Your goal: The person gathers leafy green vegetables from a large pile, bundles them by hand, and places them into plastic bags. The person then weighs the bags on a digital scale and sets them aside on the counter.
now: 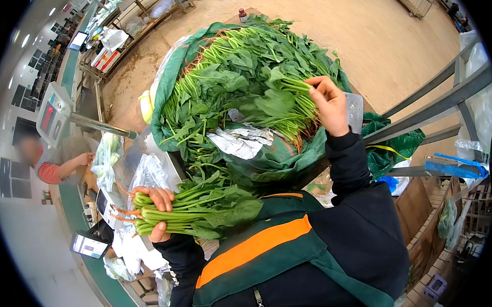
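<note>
My left hand (159, 209) is closed around a bunch of spinach (194, 211), its reddish roots pointing left and its leaves right, in front of my chest. My right hand (328, 103) pinches the stems of a small spinach sprig (288, 83) above the heap. Beneath it, a large heap of spinach (241, 62) fills an open green woven sack (165, 104), with roots turned mostly to the outer side. Crumpled silvery sheeting (246, 143) lies at the sack's near edge. Some leaves hide the inside of the heap.
A weighing scale display (52, 114) on a metal post (103, 124) stands left, beside clear plastic bags (150, 172). Metal rails (433, 98) slant at the right. Another person's arm (68, 166) reaches towards a bagged vegetable (107, 160) at far left. A small bottle (242, 15) stands behind the sack.
</note>
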`<state>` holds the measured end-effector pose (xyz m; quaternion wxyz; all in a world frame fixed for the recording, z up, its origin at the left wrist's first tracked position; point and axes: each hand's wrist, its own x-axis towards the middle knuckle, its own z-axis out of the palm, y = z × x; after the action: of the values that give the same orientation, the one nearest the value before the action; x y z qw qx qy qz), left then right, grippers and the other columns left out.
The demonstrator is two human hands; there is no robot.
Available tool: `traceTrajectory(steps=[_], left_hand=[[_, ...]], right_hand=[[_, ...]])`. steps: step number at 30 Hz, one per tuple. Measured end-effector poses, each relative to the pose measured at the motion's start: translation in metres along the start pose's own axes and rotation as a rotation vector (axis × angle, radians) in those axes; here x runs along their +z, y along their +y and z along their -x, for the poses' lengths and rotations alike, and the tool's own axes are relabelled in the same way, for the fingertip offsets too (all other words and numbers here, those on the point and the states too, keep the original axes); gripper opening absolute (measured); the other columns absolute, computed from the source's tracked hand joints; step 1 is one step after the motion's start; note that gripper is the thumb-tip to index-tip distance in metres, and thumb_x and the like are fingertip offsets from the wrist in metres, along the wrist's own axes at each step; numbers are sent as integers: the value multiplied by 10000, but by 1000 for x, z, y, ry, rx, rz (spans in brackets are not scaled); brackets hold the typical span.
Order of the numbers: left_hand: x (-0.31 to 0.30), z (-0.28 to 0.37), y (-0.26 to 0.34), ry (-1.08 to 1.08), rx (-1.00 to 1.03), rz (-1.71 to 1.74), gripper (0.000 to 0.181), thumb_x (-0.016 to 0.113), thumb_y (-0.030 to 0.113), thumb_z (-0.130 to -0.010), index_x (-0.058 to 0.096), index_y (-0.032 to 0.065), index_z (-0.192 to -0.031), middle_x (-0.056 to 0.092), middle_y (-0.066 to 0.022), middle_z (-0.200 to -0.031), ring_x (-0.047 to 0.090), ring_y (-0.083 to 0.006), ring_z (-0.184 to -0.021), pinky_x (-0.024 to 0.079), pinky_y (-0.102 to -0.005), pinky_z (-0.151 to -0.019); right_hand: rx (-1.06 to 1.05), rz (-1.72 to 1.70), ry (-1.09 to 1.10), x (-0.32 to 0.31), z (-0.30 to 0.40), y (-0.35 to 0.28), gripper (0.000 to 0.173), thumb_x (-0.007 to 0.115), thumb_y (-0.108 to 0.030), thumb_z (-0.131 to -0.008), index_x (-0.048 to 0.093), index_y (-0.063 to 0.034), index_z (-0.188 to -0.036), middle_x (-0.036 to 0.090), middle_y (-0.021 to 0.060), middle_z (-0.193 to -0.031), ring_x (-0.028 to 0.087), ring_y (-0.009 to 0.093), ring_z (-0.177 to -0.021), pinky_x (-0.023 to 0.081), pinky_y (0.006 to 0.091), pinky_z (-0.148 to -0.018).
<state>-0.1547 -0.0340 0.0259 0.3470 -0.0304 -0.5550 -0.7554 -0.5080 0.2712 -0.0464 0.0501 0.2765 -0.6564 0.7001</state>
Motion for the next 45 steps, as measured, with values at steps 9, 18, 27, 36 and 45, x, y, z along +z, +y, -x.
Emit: traceTrajectory(steps=[9, 18, 27, 36, 45], left_hand=[[52, -31, -24, -175, -117, 97, 748, 823, 219, -694, 479, 5, -1322, 583, -121, -1067, 628, -225, -831, 540, -414, -786], [44, 0, -57, 74, -425, 125, 904, 742, 10, -724, 357, 50, -1541, 552, -100, -1390, 583, -254, -1262, 486, -388, -1079], [-31, 13, 0, 259, 47, 335, 840, 730, 131, -685, 373, -1, -1434, 490, -116, -1155, 536, -250, -1043, 452, -418, -1037], [-79, 66, 53, 326, 88, -97, 859, 706, 144, -760, 305, -11, -1504, 459, -116, -1223, 501, -261, -1163, 384, -435, -1138], [-56, 52, 34, 145, 102, -85, 881, 751, 180, -732, 329, 3, -1485, 471, -123, -1210, 514, -254, -1154, 357, -449, -1181]], right_hand=[[103, -543, -513, 92, 1, -146, 81, 748, 13, -927, 688, 5, -981, 732, 109, -1023, 723, 192, -981, 588, 344, -827], [-528, 86, -170, 187, 40, -134, 197, 827, -57, -772, 741, -90, -946, 625, 126, -1231, 511, 378, -1183, 404, 476, -996], [-203, 605, -259, 96, 43, 42, 198, 632, -68, -915, 617, -41, -1111, 599, 154, -921, 605, 403, -944, 503, 487, -803], [-155, 1110, -367, -15, 73, 134, 110, 624, -128, -886, 685, -106, -975, 617, 77, -1026, 585, 310, -1033, 473, 458, -851], [68, 1129, -439, -14, 67, 153, 309, 777, -74, -770, 650, -77, -1052, 593, 139, -1089, 567, 373, -1074, 489, 482, -880]])
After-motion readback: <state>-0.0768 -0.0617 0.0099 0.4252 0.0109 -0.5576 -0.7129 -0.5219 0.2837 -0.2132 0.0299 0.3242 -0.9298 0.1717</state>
